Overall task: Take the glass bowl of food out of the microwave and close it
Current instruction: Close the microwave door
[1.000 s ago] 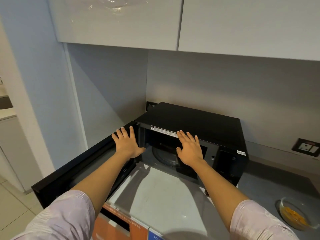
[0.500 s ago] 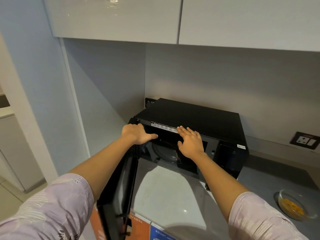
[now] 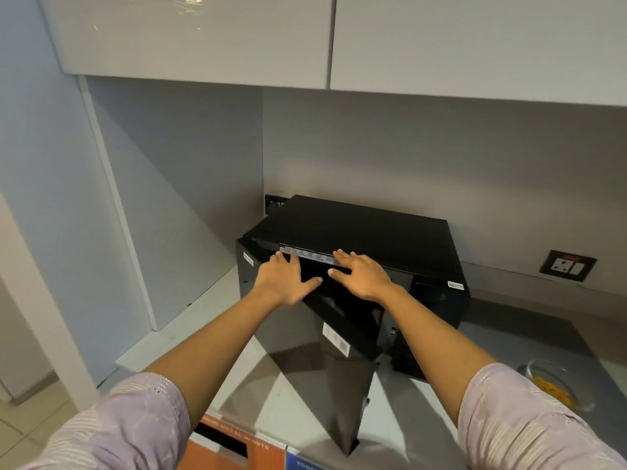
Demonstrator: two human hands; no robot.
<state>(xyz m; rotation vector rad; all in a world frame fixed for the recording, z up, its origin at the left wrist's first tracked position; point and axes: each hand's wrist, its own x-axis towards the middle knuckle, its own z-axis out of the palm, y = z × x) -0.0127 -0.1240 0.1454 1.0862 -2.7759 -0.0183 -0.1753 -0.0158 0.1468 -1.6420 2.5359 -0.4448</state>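
Observation:
The black microwave [image 3: 359, 228] stands in the counter's back corner. Its glossy black door [image 3: 305, 361] is hinged on the left and stands partly swung toward the opening, with a gap left on the right. My left hand [image 3: 286, 278] lies flat on the outside of the door near its top, fingers spread. My right hand [image 3: 363, 274] rests open on the microwave's upper front edge, by the label strip. The glass bowl [image 3: 556, 390] with yellow food sits on the counter at the right, apart from the microwave and both hands.
The grey counter [image 3: 278, 401] runs under the microwave. White wall cabinets [image 3: 203, 39] hang overhead. A black wall socket [image 3: 567, 265] sits to the right of the microwave. Orange and blue labelled fronts [image 3: 237, 449] show below the counter's front edge.
The door has swung from wide open on the left to partly shut, pushed by my left hand. My right hand stayed on the microwave's upper front edge.

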